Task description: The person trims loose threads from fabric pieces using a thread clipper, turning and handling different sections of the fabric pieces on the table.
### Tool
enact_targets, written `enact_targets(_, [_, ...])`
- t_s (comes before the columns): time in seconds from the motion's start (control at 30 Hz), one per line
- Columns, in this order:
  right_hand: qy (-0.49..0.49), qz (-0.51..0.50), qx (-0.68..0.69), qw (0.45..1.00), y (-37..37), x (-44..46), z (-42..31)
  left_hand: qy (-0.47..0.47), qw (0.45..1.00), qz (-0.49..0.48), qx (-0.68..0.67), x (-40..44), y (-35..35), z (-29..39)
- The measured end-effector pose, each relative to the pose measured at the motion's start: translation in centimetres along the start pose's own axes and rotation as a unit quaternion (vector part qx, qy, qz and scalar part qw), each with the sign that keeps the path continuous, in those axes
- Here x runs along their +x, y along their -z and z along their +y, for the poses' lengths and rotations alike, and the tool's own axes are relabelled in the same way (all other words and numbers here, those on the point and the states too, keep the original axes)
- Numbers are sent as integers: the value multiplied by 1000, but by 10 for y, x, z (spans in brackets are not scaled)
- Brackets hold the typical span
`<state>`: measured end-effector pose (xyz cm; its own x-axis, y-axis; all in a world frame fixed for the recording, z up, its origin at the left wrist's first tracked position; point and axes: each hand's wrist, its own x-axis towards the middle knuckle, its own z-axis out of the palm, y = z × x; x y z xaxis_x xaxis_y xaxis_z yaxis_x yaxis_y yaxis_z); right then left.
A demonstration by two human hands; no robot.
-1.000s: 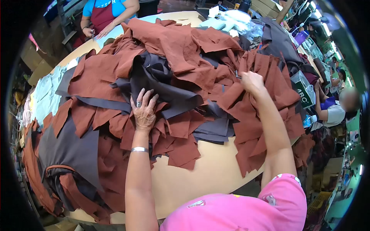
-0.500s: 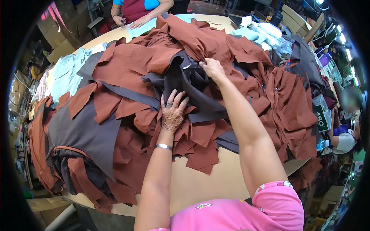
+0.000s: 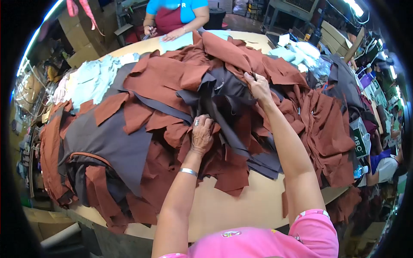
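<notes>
A large heap of rust-brown fabric pieces (image 3: 165, 79) and dark grey fabric pieces (image 3: 109, 135) covers the table. My left hand (image 3: 202, 135), with a ring and a silver bracelet, sits at the middle of the heap. Its fingers are curled into the cut fabric, and their tips are partly hidden. Farther up and to the right, my right hand (image 3: 260, 88) is closed on fabric at the edge of a rust-brown fold. A bit of dark cloth shows at its fingertips. Between both hands lies a rumpled dark grey fabric piece (image 3: 228, 107), partly lifted and folded.
Across the table (image 3: 232, 215), a person in a maroon apron (image 3: 167, 21) holds small scissors over pale blue cloth (image 3: 178, 42). Light blue fabric (image 3: 92, 79) is piled at left. Clear plastic bags (image 3: 307, 53) lie at the back right. Another person's sleeve (image 3: 387, 165) shows at far right.
My left hand has gone from flat with fingers spread to curled into the fabric. My right hand stays closed on cloth. The dark fabric between them has shifted, and the view has tilted up slightly.
</notes>
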<state>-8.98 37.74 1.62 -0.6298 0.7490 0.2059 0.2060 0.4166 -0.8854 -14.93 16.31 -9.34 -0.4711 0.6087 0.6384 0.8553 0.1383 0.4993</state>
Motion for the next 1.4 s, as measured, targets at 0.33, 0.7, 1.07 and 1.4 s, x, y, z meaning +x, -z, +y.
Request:
enact_targets(0.33, [-3,10,101,995,30,-7,-27,-38,998,-49,30,4,48,10])
enact_targets(0.7, [-25,-84,53,995,27,-40,-13,-6,991,-104,81,-21,32,8])
enact_targets(1.07, [33,-5,148,988,25,-63,-49,-1,994,-100,30,-19,42,10])
enact_targets(1.4, [80,-19,121,989,3,-58,-32,23,989,-144,8,-24,56,18])
